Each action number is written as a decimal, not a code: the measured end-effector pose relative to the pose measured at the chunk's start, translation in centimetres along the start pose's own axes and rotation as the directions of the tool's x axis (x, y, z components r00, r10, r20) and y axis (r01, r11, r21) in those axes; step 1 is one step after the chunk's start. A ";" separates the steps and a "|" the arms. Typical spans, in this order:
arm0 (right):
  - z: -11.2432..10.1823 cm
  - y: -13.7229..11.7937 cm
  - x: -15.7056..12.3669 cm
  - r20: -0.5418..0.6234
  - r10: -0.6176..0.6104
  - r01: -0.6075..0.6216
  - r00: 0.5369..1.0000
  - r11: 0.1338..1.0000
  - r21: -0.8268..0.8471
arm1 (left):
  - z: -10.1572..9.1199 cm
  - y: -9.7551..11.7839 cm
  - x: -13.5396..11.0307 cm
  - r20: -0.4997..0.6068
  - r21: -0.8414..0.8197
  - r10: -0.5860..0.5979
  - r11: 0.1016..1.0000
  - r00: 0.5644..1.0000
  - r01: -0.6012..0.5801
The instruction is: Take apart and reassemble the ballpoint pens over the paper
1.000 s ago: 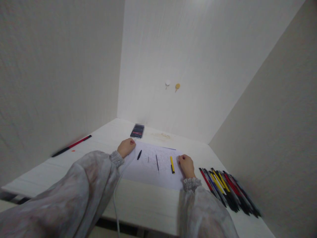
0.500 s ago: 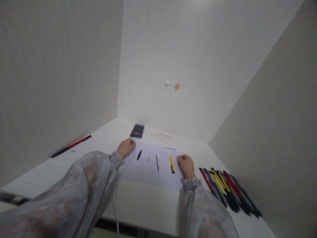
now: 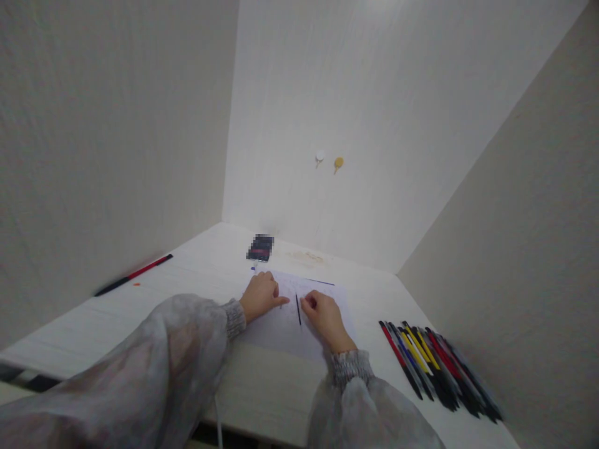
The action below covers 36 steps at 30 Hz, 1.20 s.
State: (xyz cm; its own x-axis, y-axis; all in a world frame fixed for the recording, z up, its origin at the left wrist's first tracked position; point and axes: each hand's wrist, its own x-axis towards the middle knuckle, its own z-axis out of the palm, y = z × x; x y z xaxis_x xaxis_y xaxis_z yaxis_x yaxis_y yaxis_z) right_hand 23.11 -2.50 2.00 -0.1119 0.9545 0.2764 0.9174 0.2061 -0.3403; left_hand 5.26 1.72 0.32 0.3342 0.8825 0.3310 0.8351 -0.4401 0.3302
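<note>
My left hand (image 3: pixel 262 297) lies over the left half of a printed paper sheet (image 3: pixel 264 337), its thumb stretched out to the right, apart from the bent fingers. A tiny grey piece (image 3: pixel 281 306) sits just under that thumb tip. Right of it a thin black pen refill (image 3: pixel 298 309) lies lengthwise on the sheet, between my two hands. My right hand (image 3: pixel 325 318) is close beside the refill, with its fingers curled and the fingertips together. What they hold, if anything, is hidden. The yellow barrel and the black pen part seen earlier are covered by my hands.
Pens in several colours (image 3: pixel 435 368) lie in a row at the right. A red and black pen (image 3: pixel 135 274) rests along the left wall, near an orange scrap (image 3: pixel 136 284). A phone (image 3: pixel 261 248) with a white cable (image 3: pixel 218 421) is at the back. Walls enclose three sides.
Both hands have moved inward over the sheet, the left to the right and the right to the left. My left thumb has stretched out. The yellow barrel and black pen part are now covered.
</note>
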 end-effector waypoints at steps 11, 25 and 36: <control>1.4 -1.0 -0.7 0.125 -0.051 0.079 0.991 0.971 -0.226 | 0.8 -0.1 0.0 0.071 -0.041 0.141 0.990 0.987 -0.138; 1.6 -2.2 -0.9 0.174 0.010 0.055 0.985 0.928 -0.368 | 0.7 -0.4 0.6 -0.128 -0.629 -0.127 0.777 0.984 0.018; 1.2 -1.8 -1.2 0.234 -0.049 0.123 0.971 0.942 -0.313 | 1.4 -1.6 1.2 0.021 -0.964 -0.334 0.244 0.942 0.108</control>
State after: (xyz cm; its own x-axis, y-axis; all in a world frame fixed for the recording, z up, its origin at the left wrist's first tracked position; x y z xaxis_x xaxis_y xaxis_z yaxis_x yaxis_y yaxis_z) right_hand 21.10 -3.81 1.19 -0.2432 0.9671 0.0750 0.9697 0.2442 -0.0046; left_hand 4.99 3.74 -1.04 0.0449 0.9820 0.1833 -0.1812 -0.1725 0.9682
